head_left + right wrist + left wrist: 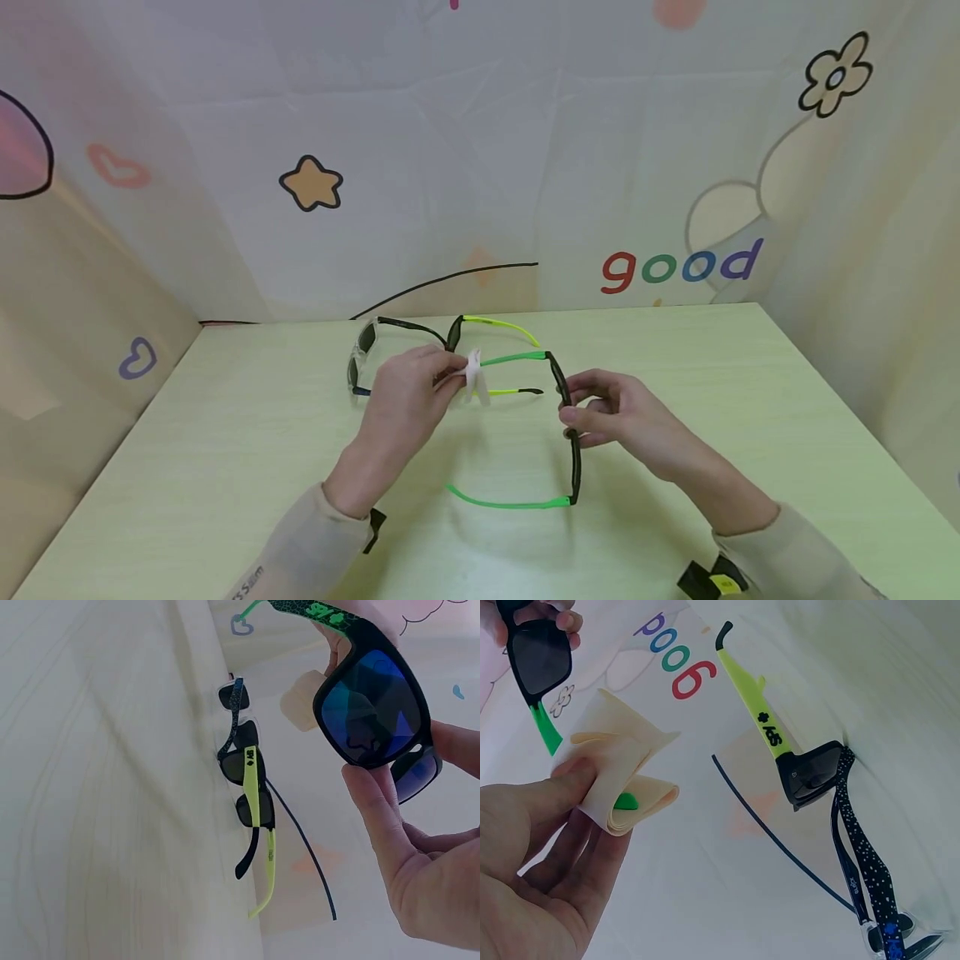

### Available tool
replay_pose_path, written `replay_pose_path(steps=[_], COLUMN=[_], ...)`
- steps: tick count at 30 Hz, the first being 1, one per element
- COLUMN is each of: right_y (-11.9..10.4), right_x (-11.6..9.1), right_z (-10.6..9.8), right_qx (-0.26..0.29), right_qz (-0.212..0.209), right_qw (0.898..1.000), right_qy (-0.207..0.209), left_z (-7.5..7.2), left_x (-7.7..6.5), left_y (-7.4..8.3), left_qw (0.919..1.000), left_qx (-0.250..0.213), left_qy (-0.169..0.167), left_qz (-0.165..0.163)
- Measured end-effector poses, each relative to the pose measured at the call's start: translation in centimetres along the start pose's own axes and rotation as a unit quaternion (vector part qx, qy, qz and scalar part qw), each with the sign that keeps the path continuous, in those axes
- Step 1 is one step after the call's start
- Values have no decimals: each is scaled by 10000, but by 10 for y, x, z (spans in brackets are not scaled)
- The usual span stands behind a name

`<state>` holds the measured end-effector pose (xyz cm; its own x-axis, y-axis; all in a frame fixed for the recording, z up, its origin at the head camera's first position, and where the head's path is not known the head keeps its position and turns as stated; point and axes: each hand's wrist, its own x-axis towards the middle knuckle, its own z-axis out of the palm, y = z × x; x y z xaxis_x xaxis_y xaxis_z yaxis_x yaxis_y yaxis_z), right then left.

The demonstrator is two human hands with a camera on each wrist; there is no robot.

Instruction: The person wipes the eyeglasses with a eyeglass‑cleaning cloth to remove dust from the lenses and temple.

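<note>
My right hand [630, 417] grips a pair of black sunglasses [576, 475] near the bridge, above the table. Its green temples [517, 505] extend to the left, unfolded. A blue-tinted lens [371, 709] faces the right wrist view, with the fingers and thumb at the frame's edge. The left hand [408, 387] pinches a folded cream cloth [619, 761] between thumb and fingers. That cloth is wrapped round one green temple, whose tip [626, 801] pokes out of the folds in the left wrist view.
Behind the hands, sunglasses with yellow temples [754, 705] stand on the table [225, 467]. Beside them on the left are clear-framed sunglasses [355, 367] with dark, speckled temples [870, 870]. A printed curtain [450, 167] hangs along the table's back edge.
</note>
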<state>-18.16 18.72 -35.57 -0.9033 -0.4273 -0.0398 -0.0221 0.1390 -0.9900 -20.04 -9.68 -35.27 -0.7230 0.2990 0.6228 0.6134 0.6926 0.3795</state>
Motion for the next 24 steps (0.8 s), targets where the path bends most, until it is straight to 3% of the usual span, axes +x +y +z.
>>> replay_pose_path(steps=[8, 24], right_y=[2, 7], right_x=[2, 8], right_z=[5, 19], right_qx=[-133, -256], right_qz=[99, -136], right_qw=[9998, 9992], right_qy=[-91, -272], left_z=[2, 9], left_x=[1, 7], left_y=[5, 23], left_qw=[9997, 9980], left_qx=[174, 180], left_qy=[-23, 36], left_qz=[163, 604])
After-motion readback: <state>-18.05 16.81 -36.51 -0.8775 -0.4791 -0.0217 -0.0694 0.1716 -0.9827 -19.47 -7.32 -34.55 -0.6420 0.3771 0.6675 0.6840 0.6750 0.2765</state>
